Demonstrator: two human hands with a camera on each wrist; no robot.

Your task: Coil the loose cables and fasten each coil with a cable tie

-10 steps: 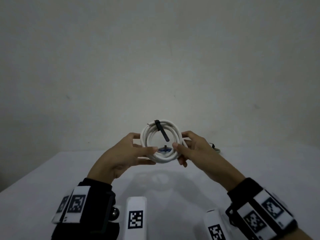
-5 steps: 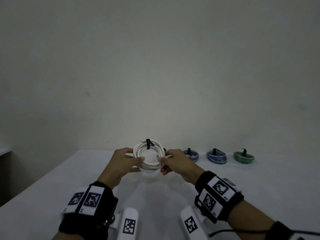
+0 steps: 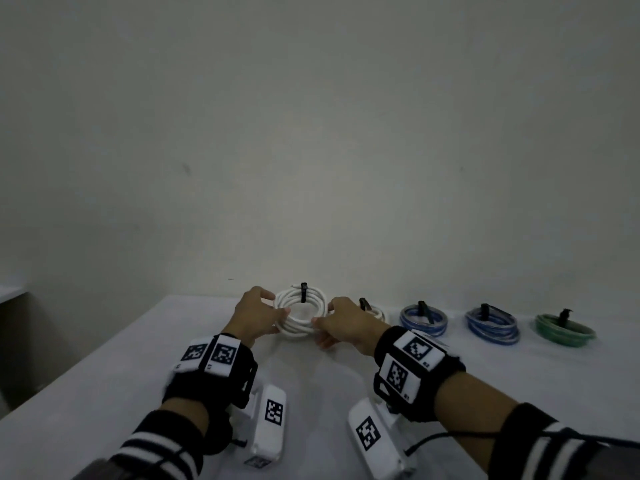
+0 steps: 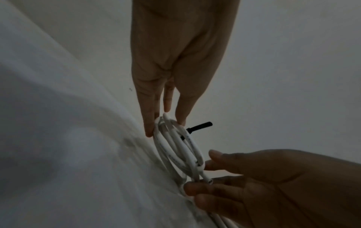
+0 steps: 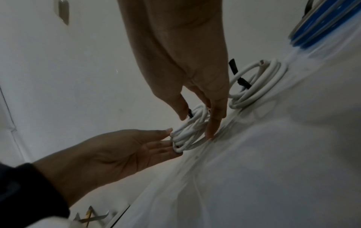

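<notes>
At the far edge of the white table [image 3: 104, 393], close to the wall, I have the white coil [image 3: 300, 315] between both hands, its lower turns on or just above the cloth; I cannot tell which. From the left: my left hand [image 3: 252, 315] pinches the coil's left rim with nearly straight fingers [image 4: 149, 123], and a black cable tie [image 3: 303, 292] already cinches the top of the coil, its tail poking up. My right hand [image 3: 346, 323] grips the right rim, thumb and fingers lightly curled around the turns. Just beyond it sits another tied white coil [image 5: 255, 83], then two blue coils [image 3: 423, 318] and, far right, a green coil [image 3: 562, 330].

I judge the step to be setting this finished coil down at the left end of that row. To do it well I lower it flat, keep the tie uppermost, stay clear of the neighbour, and let both hands go together so no turn springs loose.
</notes>
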